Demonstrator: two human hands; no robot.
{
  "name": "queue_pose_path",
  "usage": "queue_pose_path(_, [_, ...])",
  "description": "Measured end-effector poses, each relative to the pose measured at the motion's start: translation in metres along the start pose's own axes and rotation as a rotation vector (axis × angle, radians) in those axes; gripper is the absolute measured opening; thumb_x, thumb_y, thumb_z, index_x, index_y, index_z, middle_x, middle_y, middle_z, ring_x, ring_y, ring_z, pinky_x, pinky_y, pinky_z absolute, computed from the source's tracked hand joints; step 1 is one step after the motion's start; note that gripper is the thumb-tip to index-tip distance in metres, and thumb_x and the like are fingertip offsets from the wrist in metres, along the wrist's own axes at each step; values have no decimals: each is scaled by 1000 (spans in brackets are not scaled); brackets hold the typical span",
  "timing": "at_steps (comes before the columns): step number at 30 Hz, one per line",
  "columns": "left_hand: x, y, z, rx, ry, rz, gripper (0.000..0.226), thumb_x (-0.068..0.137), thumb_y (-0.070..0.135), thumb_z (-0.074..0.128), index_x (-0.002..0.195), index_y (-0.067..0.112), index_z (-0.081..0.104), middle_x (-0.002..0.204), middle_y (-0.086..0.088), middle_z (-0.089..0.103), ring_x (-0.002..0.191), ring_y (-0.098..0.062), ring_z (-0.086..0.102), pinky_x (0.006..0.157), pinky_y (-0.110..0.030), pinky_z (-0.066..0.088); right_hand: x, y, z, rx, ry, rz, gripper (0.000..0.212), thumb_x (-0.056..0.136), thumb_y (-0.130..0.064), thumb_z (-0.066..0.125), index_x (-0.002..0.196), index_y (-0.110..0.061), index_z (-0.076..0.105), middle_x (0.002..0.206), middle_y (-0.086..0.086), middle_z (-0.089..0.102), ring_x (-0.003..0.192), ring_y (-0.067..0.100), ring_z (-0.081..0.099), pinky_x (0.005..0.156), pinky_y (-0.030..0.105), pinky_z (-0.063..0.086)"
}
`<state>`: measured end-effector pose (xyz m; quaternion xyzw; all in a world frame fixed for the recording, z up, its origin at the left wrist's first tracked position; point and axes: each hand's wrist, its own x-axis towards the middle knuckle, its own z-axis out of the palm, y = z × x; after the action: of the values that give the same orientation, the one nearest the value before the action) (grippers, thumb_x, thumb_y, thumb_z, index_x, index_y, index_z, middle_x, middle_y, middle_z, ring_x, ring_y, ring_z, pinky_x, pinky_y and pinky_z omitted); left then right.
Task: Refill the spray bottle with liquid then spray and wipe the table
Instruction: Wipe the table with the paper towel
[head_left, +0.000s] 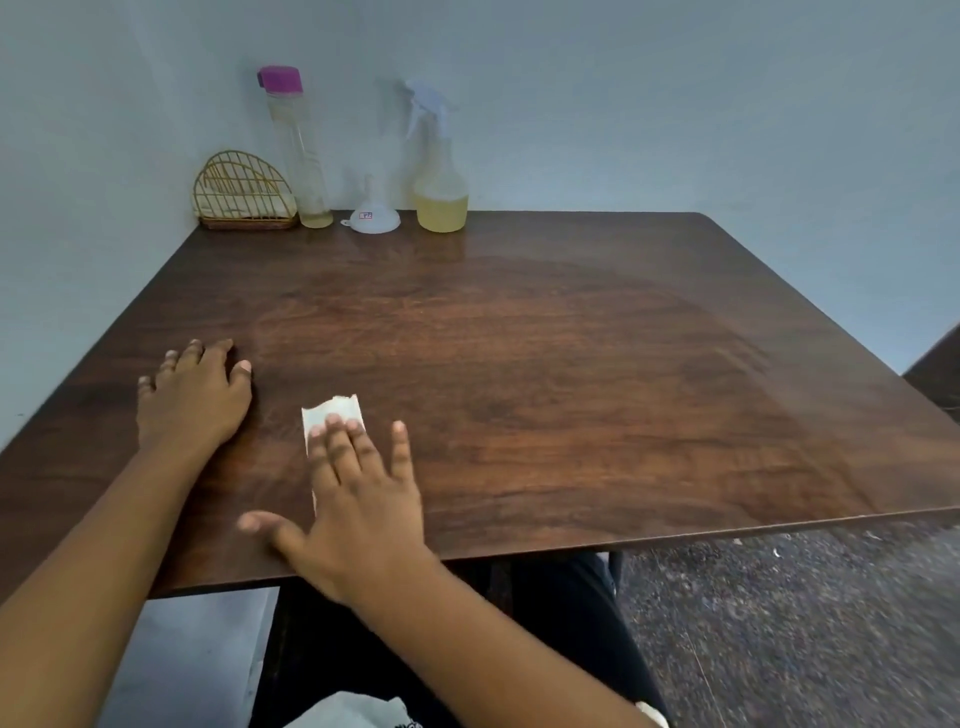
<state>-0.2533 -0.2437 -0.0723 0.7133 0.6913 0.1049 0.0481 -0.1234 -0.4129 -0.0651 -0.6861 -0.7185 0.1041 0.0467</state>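
Note:
A clear spray bottle (440, 176) with yellowish liquid in its lower part stands at the far edge of the dark wooden table (571, 364). To its left lies a white funnel (373, 219), upside down, and a tall clear bottle with a purple cap (297, 150). My right hand (358, 499) lies flat with spread fingers on a folded white tissue (332, 413) near the table's front edge, covering most of it. My left hand (195, 395) rests palm down on the table to the left, holding nothing.
A gold wire napkin holder (244, 195) sits in the far left corner against the pale wall. The dark speckled floor (805, 623) shows beyond the table's front right edge. My dark trousers show under the table.

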Motion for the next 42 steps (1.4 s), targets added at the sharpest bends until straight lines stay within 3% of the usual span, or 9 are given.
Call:
queue_pose_path(4, [0, -1, 1, -7, -2, -2, 51, 100, 39, 32, 146, 16, 36, 157, -13, 25, 145, -34, 18, 115, -54, 13, -32, 93, -10, -41, 157, 279, 87, 85, -74, 10, 152, -20, 6, 161, 0, 7, 148, 14, 2, 112, 47, -18])
queue_pose_path(8, [1, -1, 1, -2, 0, -4, 51, 100, 38, 32, 146, 16, 36, 157, -14, 26, 145, -35, 18, 115, -55, 14, -105, 234, -48, -54, 117, 843, 90, 77, -77, -7, 152, -27, 3, 161, 1, 6, 148, 18, 7, 115, 57, -8])
queue_pose_path(11, [0, -1, 1, -6, -1, -10, 51, 100, 37, 32, 145, 16, 36, 156, -14, 26, 145, -36, 19, 114, -56, 14, -121, 262, -62, -21, 40, 991, 104, 69, -79, -11, 152, -18, 0, 160, 2, -5, 148, 17, -2, 115, 58, -5])
queue_pose_path(17, [-2, -3, -5, -58, 4, -30, 46, 101, 32, 33, 146, 19, 37, 157, -9, 26, 146, -31, 18, 115, -55, 11, -18, 79, -12, -18, 128, 331, 100, 76, -80, 3, 152, -14, -1, 160, 6, -3, 148, 21, -9, 108, 46, -23])
queue_pose_path(21, [-2, -6, -4, -135, 21, -22, 44, 101, 24, 35, 145, 20, 40, 157, -6, 27, 147, -27, 18, 116, -54, 10, 9, -29, 2, 15, -43, -55, 99, 77, -78, -3, 151, -12, -5, 160, 7, -8, 146, 20, -15, 106, 47, -29])
queue_pose_path(24, [0, -7, -4, -142, 7, -31, 44, 101, 25, 36, 145, 21, 40, 158, -5, 26, 147, -26, 18, 117, -53, 10, 24, 13, -4, -5, 39, 51, 91, 85, -75, 10, 152, -13, 2, 161, 4, 3, 148, 17, -2, 109, 48, -23])
queue_pose_path(31, [1, -4, -3, -84, 17, -38, 44, 101, 27, 34, 144, 24, 39, 156, -8, 28, 146, -28, 19, 116, -54, 14, 7, 209, -61, -6, -6, 823, 93, 82, -75, 3, 151, -13, -5, 161, 5, -7, 148, 17, -8, 115, 57, -11])
queue_pose_path(39, [5, -4, -4, -90, 42, -44, 42, 100, 28, 37, 141, 26, 43, 153, -9, 33, 144, -28, 23, 114, -52, 18, 133, 31, -18, 14, -39, 158, 87, 87, -73, 10, 152, -16, -2, 161, 3, -5, 148, 19, -9, 111, 50, -20])
queue_pose_path(42, [7, -3, -4, -49, 31, -62, 41, 100, 30, 36, 141, 28, 42, 152, -9, 34, 142, -29, 25, 112, -53, 21, 156, 39, -26, -11, -57, 165, 85, 88, -70, 6, 152, -14, 0, 161, 5, -3, 148, 21, -4, 111, 52, -18])
